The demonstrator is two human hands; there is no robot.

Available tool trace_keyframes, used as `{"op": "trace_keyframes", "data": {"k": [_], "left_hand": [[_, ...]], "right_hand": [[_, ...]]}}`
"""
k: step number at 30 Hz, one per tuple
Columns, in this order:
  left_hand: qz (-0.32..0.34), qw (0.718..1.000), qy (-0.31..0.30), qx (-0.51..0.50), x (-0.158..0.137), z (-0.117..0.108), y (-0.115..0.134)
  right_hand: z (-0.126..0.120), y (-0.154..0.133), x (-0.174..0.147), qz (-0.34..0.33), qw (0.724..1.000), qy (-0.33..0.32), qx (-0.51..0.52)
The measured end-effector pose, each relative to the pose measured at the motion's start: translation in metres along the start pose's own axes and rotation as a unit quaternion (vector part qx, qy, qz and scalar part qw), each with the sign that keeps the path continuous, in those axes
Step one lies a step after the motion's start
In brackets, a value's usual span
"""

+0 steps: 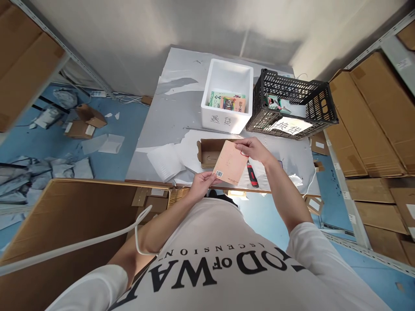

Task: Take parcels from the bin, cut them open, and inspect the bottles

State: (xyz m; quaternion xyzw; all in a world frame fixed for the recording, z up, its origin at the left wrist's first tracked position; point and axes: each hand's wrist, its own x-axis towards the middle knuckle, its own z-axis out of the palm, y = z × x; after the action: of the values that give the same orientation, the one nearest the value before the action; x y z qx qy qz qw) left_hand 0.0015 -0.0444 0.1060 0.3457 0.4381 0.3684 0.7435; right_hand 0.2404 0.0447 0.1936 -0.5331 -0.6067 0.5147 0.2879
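Observation:
A thin pinkish-orange book (231,163) with a barcode at its lower left corner is held tilted over the table's front edge. My left hand (203,185) pinches that lower left corner, while the fingers of my right hand (254,150) grip the upper right one. Partly behind the book lies an open brown cardboard box (209,152), its inside bare where it shows. Just right of the book, below my right hand, rests a black and red utility knife (252,175).
A white foam box (226,120) with booklets in it stands behind, beside a black plastic crate (293,106) holding packets. White foam wrap (166,162) lies on the table's left. A large open carton (81,224) stands at my left, with stacked cartons (372,116) at the right.

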Motion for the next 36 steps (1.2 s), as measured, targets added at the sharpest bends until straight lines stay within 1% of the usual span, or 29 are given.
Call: {"op": "trace_keyframes", "data": {"k": [4,7,9,11,12,14,15,16,18,20,22,25,28,32,33,34,35,36], "left_hand": [[0.0,1.0,-0.001,-0.014,0.001,0.002,0.001],[-0.021,0.998,-0.001,-0.065,0.001,0.004,0.004],[-0.045,0.993,-0.009,-0.11,0.0,0.006,0.006],[-0.074,0.987,-0.025,-0.14,0.0,0.008,0.006],[-0.09,0.985,-0.033,-0.146,0.0,0.009,0.006],[-0.119,0.983,-0.051,-0.13,-0.001,0.009,0.005],[-0.124,0.985,-0.054,-0.108,-0.001,0.009,0.005],[-0.119,0.988,-0.051,-0.084,-0.001,0.009,0.004],[-0.082,0.995,-0.035,-0.046,-0.001,0.009,0.005],[-0.042,0.998,-0.021,-0.039,-0.002,0.01,0.006],[-0.02,0.998,-0.016,-0.05,-0.003,0.011,0.008],[-0.005,0.998,-0.01,-0.056,-0.004,0.013,0.008],[-0.004,0.998,-0.006,-0.059,-0.002,0.015,0.005],[-0.012,0.997,0.023,-0.073,0.003,0.016,0.003],[-0.011,0.996,0.031,-0.08,0.004,0.016,0.003],[-0.009,0.995,0.04,-0.086,0.006,0.016,0.003],[-0.005,0.995,0.047,-0.091,0.007,0.016,0.004],[0.0,0.994,0.054,-0.094,0.008,0.015,0.004]], "right_hand": [[-0.003,0.005,0.001,0.004,1.0,0.004,0.009],[-0.009,0.009,-0.001,-0.008,0.998,0.011,0.066],[-0.012,0.008,-0.002,-0.025,0.996,-0.016,0.084],[-0.013,0.005,-0.002,-0.058,0.995,-0.051,0.059],[-0.012,0.003,-0.002,-0.079,0.995,-0.055,0.038],[-0.008,0.0,0.0,-0.111,0.993,-0.04,0.007],[-0.007,-0.001,0.002,-0.115,0.993,-0.03,0.002],[-0.005,-0.001,0.004,-0.108,0.994,-0.025,0.004],[-0.004,0.0,0.007,-0.076,0.997,-0.017,0.012],[-0.006,0.002,0.009,-0.041,0.999,0.0,0.014],[-0.008,0.004,0.011,-0.014,1.0,0.007,0.005],[-0.011,0.006,0.011,0.009,1.0,-0.007,-0.008],[-0.011,0.008,0.011,0.019,1.0,-0.016,-0.002],[-0.012,0.013,0.012,0.024,0.999,-0.028,0.013],[-0.014,0.015,0.016,0.02,1.0,-0.018,0.014],[-0.018,0.017,0.021,0.011,1.0,0.007,0.018],[-0.024,0.019,0.03,-0.001,0.998,0.051,0.027],[-0.032,0.022,0.041,-0.015,0.993,0.113,0.042]]}}
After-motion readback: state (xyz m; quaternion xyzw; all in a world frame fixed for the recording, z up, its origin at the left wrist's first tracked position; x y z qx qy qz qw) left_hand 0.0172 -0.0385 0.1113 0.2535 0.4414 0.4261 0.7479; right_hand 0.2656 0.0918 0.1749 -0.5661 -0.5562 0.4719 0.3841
